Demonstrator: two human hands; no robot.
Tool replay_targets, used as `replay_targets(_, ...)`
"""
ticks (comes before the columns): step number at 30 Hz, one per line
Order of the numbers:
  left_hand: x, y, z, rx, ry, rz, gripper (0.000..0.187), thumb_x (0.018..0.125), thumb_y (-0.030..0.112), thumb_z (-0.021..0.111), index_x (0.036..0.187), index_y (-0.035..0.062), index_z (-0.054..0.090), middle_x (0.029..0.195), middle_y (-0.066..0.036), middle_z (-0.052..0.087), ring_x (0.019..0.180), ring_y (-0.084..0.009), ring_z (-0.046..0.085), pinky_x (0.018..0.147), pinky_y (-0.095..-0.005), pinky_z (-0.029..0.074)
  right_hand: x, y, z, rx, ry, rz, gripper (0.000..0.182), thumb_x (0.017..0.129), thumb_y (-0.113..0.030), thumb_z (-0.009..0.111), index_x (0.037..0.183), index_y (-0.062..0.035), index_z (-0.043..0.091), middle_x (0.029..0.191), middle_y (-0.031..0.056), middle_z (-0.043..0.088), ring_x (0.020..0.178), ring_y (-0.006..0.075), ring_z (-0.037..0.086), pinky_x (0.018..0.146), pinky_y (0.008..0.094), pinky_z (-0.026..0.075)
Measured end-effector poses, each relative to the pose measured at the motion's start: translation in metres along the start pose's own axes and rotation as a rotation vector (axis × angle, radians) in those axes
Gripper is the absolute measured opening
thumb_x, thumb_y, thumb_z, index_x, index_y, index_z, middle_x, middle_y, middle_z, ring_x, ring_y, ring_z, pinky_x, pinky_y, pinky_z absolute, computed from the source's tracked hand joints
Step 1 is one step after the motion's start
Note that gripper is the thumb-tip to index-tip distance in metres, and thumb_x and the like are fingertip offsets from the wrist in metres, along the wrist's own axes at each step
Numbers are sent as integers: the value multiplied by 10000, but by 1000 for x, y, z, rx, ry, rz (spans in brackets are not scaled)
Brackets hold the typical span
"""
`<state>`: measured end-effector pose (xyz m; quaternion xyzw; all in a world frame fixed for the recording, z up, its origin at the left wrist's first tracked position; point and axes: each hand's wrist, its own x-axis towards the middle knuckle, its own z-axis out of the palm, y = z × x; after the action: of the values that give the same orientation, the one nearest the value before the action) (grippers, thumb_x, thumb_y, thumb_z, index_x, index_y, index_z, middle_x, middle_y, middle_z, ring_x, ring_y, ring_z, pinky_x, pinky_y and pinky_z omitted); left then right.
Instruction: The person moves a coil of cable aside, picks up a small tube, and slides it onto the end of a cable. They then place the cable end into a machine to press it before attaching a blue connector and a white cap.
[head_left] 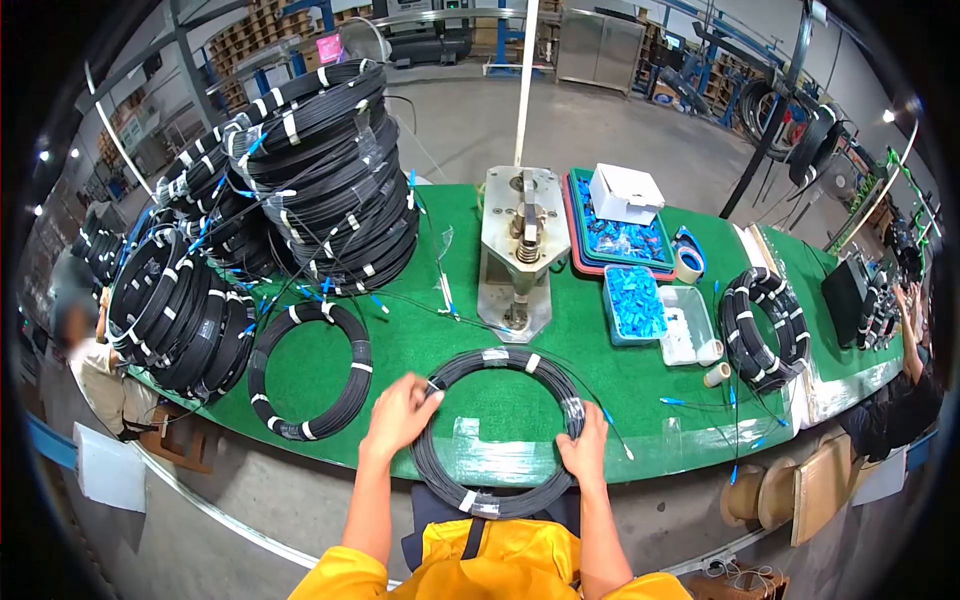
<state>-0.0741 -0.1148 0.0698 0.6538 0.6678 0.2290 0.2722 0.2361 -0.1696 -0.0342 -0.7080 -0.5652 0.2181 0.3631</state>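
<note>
A coil of black cable [437, 462] bound with white and clear tape lies at the front edge of the green table, its near side overhanging. My left hand [402, 412] is at the coil's upper left, thumb and fingertips pinched on a small end piece beside it, too small to name. On the right side of the coil, my right hand [585, 447] grips the cable bundle, thumb inside the ring and fingers outside. A cable end with a blue and white connector [625, 446] trails to the right of that hand.
Tall stacks of black coils [335, 180] fill the left, with a single coil [365, 375] before them. A metal press [520, 240] stands at the centre back. Blue part bins [635, 335], a white box [626, 192] and another coil [730, 320] lie right. People sit at both sides.
</note>
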Motion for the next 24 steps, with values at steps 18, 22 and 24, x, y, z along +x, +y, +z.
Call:
replay_targets(18, 27, -25, 10, 346, -397, -3, 518, 812, 333, 718, 1126, -52, 566, 977, -279, 673, 972, -460, 641, 889, -518, 499, 85, -9, -2, -223, -241, -316, 677, 675, -126, 739, 1318, -82, 531, 1350, 106, 526, 1263, 368, 422, 1063, 495, 350)
replay_targets(22, 36, -13, 1, 356, -397, -78, 582, 790, 438, 733, 1112, -27, 595, 980, -243, 691, 982, -435, 651, 896, -498, 508, 99, -19, 4, -263, -350, -389, 671, 685, -120, 737, 1324, -97, 534, 1344, 82, 533, 1246, 357, 433, 1049, 492, 363)
replay_targets(24, 51, -31, 29, 289, -238, 38, 627, 793, 455, 747, 1169, -27, 609, 1085, -256, 664, 1045, -412, 637, 906, -461, 504, 95, -23, 7, -334, -284, -361, 701, 686, -138, 752, 1345, -101, 517, 1344, 103, 515, 1242, 361, 433, 1049, 490, 361)
